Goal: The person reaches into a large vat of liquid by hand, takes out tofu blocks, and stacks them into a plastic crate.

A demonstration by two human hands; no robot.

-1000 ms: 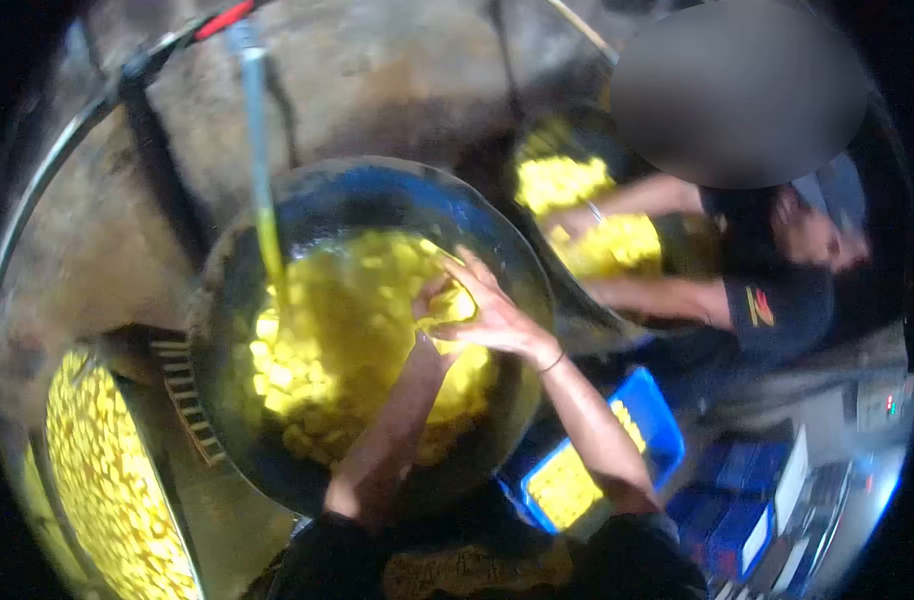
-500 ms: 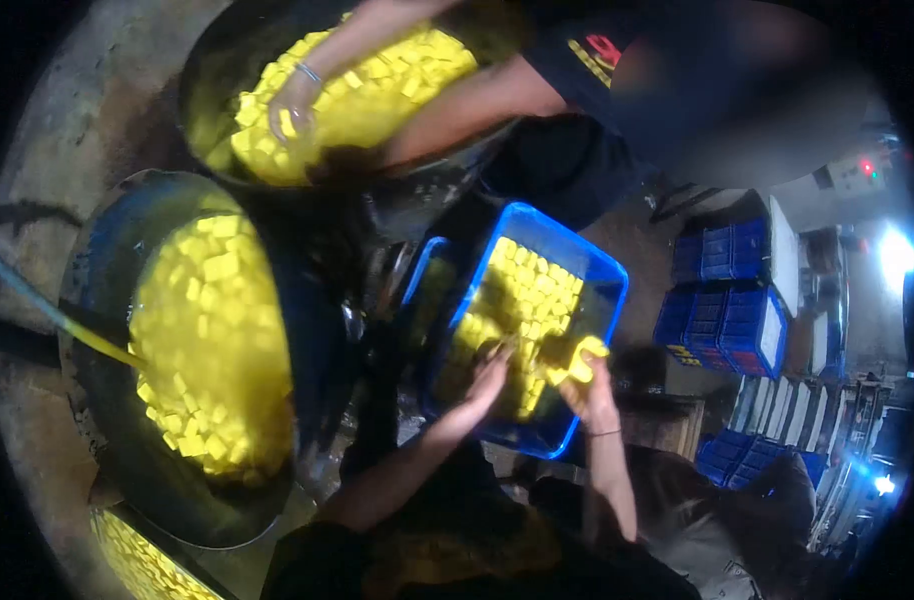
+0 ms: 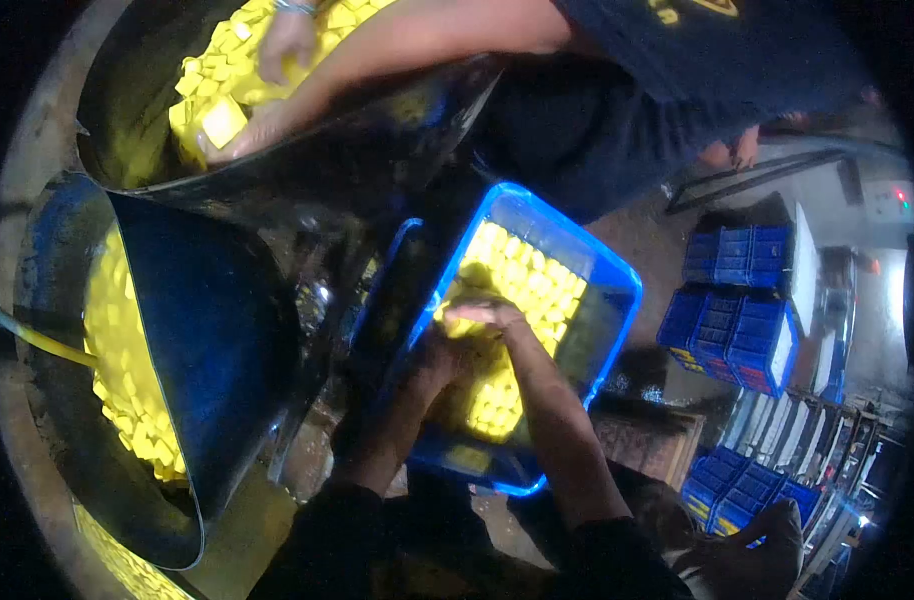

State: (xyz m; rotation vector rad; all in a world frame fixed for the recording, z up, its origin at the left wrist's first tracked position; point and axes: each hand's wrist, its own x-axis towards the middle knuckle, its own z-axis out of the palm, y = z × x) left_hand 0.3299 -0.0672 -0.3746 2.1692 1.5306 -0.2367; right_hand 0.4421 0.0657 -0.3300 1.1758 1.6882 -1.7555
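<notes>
Rows of small yellow tofu blocks point(image 3: 495, 405) line the floor of a blue plastic crate point(image 3: 629, 295) in front of me. My right hand point(image 3: 489, 312) reaches across to the crate's left side, its fingers closed over a yellow tofu piece point(image 3: 461, 326). Close beneath it is my left hand point(image 3: 439, 355), in shadow by the crate's left wall. Its fingers are mostly hidden, so what it holds does not show.
At upper left, a co-worker's hands point(image 3: 239, 138) work in a big dark pan point(image 3: 127, 130) of yellow tofu. A second pan point(image 3: 52, 440) with a hose point(image 3: 47, 343) stands at left. Stacked blue crates point(image 3: 722, 335) are at right.
My right hand has swung left across the crate with the yellow tofu and now meets my left hand. The view has shifted, and the co-worker now grips a large yellow block.
</notes>
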